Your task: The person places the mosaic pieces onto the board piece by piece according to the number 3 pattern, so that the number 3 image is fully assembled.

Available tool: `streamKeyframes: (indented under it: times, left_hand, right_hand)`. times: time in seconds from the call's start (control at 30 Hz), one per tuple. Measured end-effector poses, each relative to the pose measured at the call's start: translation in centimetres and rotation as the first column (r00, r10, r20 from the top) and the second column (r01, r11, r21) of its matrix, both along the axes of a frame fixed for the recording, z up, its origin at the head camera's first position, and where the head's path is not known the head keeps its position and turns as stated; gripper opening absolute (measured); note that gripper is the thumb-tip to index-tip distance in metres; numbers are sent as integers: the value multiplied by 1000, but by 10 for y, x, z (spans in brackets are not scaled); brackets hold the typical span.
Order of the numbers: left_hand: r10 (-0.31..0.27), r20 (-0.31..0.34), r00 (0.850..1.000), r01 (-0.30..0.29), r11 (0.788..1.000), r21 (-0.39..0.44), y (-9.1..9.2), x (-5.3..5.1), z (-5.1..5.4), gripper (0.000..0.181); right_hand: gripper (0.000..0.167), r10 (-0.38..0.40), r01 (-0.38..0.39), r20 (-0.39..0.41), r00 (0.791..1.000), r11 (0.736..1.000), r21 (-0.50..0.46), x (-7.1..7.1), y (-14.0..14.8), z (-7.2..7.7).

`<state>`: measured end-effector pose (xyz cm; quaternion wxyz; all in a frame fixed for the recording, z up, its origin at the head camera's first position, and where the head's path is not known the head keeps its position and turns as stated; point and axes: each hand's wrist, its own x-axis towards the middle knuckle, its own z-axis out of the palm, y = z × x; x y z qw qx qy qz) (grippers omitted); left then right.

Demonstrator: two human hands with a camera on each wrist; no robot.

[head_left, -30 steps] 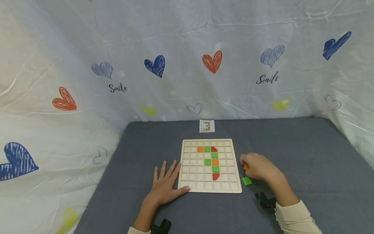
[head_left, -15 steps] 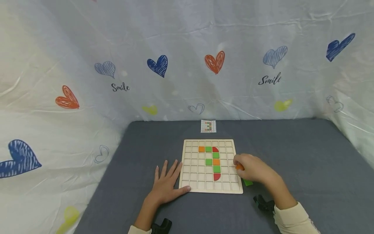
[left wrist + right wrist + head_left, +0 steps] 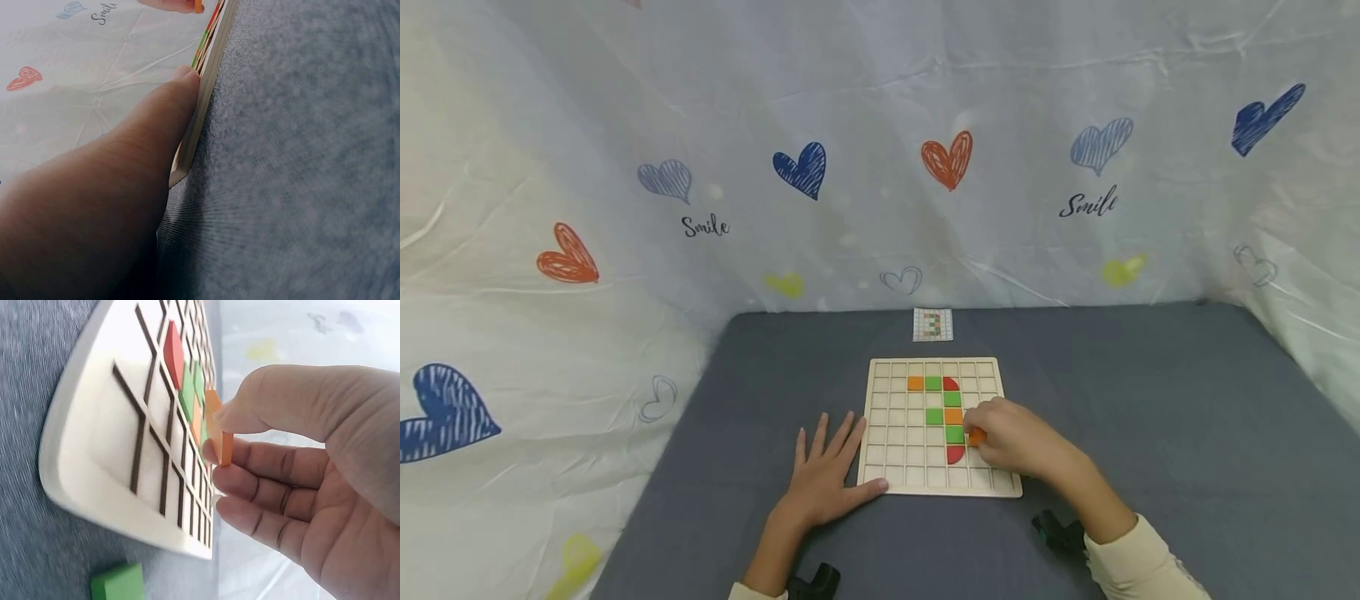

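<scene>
A pale wooden grid board (image 3: 895,477) lies on the table with orange, green and red tiles set in some cells. My right hand (image 3: 1026,437) is over the board's right half, beside the column of tiles. Between its thumb and fingers it pinches an orange tile (image 3: 219,431), held tilted above the cells in the right wrist view. My left hand (image 3: 823,483) lies flat with fingers spread at the board's left edge. Its thumb (image 3: 181,84) rests on the board's near left corner.
A small printed pattern card (image 3: 932,325) lies behind the board. A loose green tile (image 3: 117,582) sits on the table beside the board, hidden by the right hand in the head view. The grey table (image 3: 1150,375) meets a hanging white sheet (image 3: 850,100) with printed hearts.
My right hand has carried the orange tile leftward from the table beside the board to over its right cells. The left hand stays in place.
</scene>
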<state>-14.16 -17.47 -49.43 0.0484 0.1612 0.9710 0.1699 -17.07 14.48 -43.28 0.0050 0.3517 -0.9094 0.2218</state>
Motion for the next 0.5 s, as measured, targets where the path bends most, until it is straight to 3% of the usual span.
streamKeyframes:
  times: [0.27, 0.5]
  left_hand:
    - [-3, -1, 1000, 3, 1000, -15, 0, -1, 1, 99]
    - [3, 6, 1000, -3, 1000, -15, 0, -1, 0, 100]
  right_hand:
    - [26, 9, -11, -59, 998, 1000, -30, 5, -19, -7]
    - [24, 30, -31, -42, 999, 999, -12, 7, -30, -11]
